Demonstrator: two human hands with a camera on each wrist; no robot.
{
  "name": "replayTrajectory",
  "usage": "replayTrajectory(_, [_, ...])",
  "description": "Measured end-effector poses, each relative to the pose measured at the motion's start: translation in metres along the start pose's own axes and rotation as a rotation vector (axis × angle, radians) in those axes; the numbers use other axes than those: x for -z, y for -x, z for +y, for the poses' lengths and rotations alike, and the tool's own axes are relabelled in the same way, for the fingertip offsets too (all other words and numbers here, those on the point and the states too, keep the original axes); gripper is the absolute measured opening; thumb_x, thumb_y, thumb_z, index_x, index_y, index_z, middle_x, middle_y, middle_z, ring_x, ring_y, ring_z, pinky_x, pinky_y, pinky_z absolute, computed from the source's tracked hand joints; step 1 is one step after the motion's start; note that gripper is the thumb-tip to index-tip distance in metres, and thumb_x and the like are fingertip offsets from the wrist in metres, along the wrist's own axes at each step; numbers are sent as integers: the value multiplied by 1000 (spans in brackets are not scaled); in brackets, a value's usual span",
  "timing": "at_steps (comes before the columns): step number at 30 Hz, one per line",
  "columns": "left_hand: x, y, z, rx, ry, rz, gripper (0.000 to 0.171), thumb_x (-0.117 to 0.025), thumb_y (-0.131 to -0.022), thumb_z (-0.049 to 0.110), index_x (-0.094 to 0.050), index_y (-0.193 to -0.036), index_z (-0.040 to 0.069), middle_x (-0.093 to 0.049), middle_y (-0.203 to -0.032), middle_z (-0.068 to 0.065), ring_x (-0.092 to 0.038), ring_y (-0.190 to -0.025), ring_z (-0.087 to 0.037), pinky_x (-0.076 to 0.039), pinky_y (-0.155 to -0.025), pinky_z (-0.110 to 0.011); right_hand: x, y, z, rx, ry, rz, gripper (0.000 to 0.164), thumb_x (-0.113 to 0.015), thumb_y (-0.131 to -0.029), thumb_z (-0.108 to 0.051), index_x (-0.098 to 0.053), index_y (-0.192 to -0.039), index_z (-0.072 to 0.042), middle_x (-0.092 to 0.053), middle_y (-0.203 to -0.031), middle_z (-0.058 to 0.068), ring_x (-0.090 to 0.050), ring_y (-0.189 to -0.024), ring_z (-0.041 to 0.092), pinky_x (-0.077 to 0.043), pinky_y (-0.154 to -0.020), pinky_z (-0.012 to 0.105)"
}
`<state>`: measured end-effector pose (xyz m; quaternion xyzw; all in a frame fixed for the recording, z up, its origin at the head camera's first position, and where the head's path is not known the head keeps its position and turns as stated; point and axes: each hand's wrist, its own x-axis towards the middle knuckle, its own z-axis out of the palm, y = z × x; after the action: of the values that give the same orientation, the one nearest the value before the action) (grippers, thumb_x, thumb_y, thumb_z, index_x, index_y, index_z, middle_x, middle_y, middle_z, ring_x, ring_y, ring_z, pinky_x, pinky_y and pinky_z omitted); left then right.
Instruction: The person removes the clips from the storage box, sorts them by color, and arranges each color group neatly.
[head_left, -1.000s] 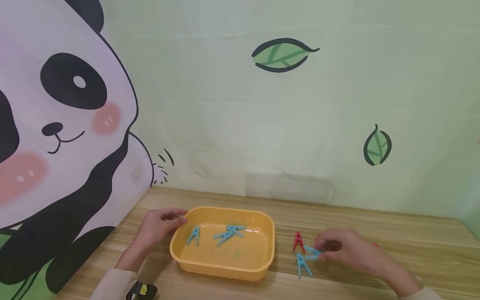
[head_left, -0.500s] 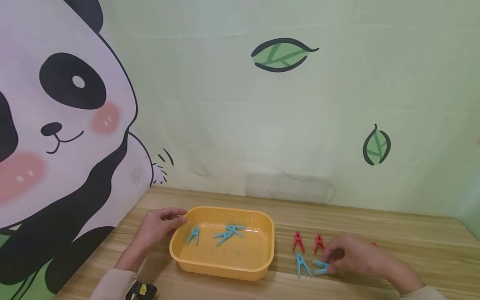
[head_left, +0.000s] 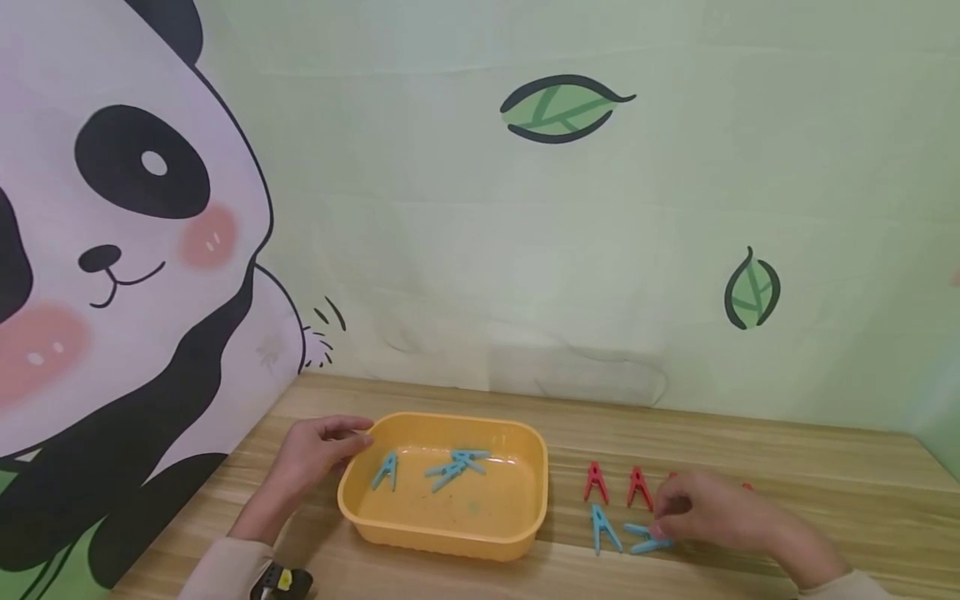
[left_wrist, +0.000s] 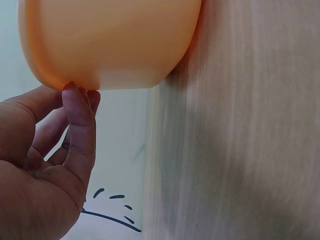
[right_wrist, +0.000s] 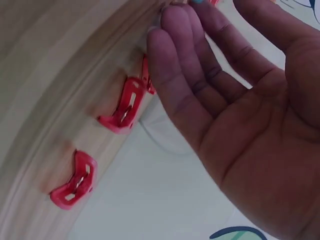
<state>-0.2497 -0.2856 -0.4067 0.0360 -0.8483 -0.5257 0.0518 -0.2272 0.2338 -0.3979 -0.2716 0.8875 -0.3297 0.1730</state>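
My left hand (head_left: pixel 315 454) holds the left rim of a yellow plastic basin (head_left: pixel 442 537); the left wrist view shows its fingertips at the edge of the basin wall (left_wrist: pixel 115 45). Inside the basin lie several blue clothespins (head_left: pixel 386 472). To the right of it, my right hand (head_left: pixel 716 512) pinches a blue clothespin (head_left: pixel 647 547) at the table surface, and its fingertips partly cover the pin. Another blue clothespin (head_left: pixel 599 525) lies just left of that one. In the right wrist view only a speck of blue shows by the fingertips.
Behind the blue pins, red clothespins (head_left: pixel 596 482) lie in a row on the wooden table (head_left: pixel 465 400), some partly hidden by my right hand. The right wrist view shows red clothespins (right_wrist: pixel 125 106) beside that hand. A panda-printed backdrop (head_left: pixel 420 250) stands behind the table.
My right hand has brought the blue clothespin toward the front right, away from the red ones, and set it beside the other blue pin. The left hand stays on the basin rim.
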Motion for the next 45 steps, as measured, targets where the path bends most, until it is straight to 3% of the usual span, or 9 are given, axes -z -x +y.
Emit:
replayTrajectory(5, [0, 0, 0, 4, -9, -1, 31, -81, -95, 13, -77, -121, -2, -76, -98, -9, -65, -77, -18, -59, -67, -31, -6, -2, -3, -74, 14, 26, 20, -80, -97, -19, -68, -81, -14, -56, -70, -6, -49, -62, 10, -38, -55, 22])
replayTrajectory(9, [0, -1, 1, -1, -19, -8, 32, -81, -95, 15, -77, -122, -1, -76, -99, -9, -65, -79, -18, -59, -67, -32, -9, -3, -4, -79, 38, 57, 21, -82, -95, -20, -66, -81, -15, -55, -70, -6, -49, -62, 10, -37, -55, 23])
replayTrajectory(16, [0, 0, 2, -1, -12, -13, 31, -80, -96, 14, -76, -123, -1, -76, -102, -10, -65, -80, -19, -59, -69, -31, -6, -3, -1, -29, 10, 52, 18, -86, -90, -16, -69, -87, -13, -62, -83, -5, -54, -76, 12, -46, -65, 24])
replayTrajectory(21, [-1, 0, 3, 6, -1, -9, 30, -79, -96, 12, -77, -122, -2, -76, -102, -10, -66, -80, -19, -59, -69, -30, -3, -4, 1, -39, -22, 41, 21, -89, -87, -15, -69, -94, -10, -65, -89, -3, -58, -82, 18, -52, -71, 26])
replayTrajectory(31, [-2, 0, 1, 1, -3, -12, 31, -80, -95, 13, -76, -122, -2, -76, -101, -11, -65, -78, -18, -59, -67, -30, -1, -4, 2, -15, -60, 63, 23, -88, -86, -9, -71, -101, -6, -68, -95, 1, -62, -85, 18, -55, -73, 27])
replayTrajectory(40, [-1, 1, 2, -2, -5, -12, 30, -79, -96, 12, -76, -123, -2, -76, -99, -10, -65, -78, -19, -59, -68, -31, -2, -7, 25, 73, -64, 24, 25, -88, -89, -22, -72, -101, -8, -69, -89, -6, -62, -80, 11, -56, -70, 28])
replayTrajectory(45, [0, 1, 2, 5, -12, -16, 32, -80, -96, 14, -76, -123, -2, -76, -101, -10, -64, -78, -19, -59, -67, -32, -4, -8, 17, 35, -90, 20, 23, -87, -90, -19, -73, -103, -7, -69, -92, -3, -63, -84, 14, -56, -72, 27])
